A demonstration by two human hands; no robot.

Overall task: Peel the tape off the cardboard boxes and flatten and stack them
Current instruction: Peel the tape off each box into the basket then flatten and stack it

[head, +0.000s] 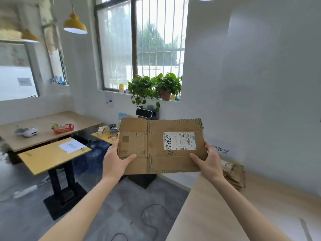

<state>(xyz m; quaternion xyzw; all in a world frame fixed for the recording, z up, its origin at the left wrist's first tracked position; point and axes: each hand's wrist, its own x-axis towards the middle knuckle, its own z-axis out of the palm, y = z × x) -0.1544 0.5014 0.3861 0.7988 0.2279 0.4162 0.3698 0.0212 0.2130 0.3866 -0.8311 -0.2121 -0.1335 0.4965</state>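
flattened box [161,146] between both hands

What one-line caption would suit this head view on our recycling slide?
Both hands, left and right, hold a flattened cardboard box above the stack of flattened boxes by the wall.

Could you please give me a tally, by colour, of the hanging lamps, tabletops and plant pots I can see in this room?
Yellow hanging lamps: 2, the nearer dome lamp and one behind at the left
Yellow square tabletops: 2, the near one with white paper and a small far one
Pale wooden tabletops: 2, left and right
Terracotta plant pots: 1
Total: 7
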